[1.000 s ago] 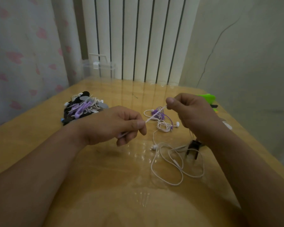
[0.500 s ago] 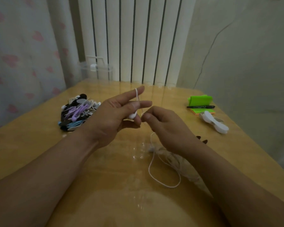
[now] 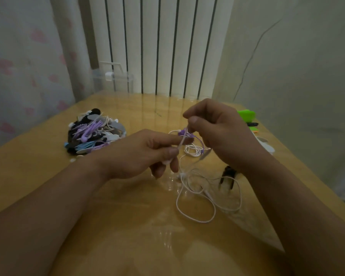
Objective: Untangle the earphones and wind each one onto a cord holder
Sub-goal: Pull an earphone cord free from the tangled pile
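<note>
Both hands hover over the wooden table (image 3: 127,216). The left hand (image 3: 139,152) pinches a short stretch of the white earphone cord (image 3: 202,222) between thumb and forefinger, and the right hand (image 3: 221,134) pinches it just above, right by the purple earphones (image 3: 181,132). The rest of the white cord lies in loose loops on the table below. My take: keep that stretch taut, feed slack slowly, and don't yank or the purple one snags. The pile of cord holders (image 3: 94,134) sits off to the left

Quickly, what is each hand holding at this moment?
Left hand: pinches the white cord holder.
Right hand: pinches its upper end, it seems.
</note>
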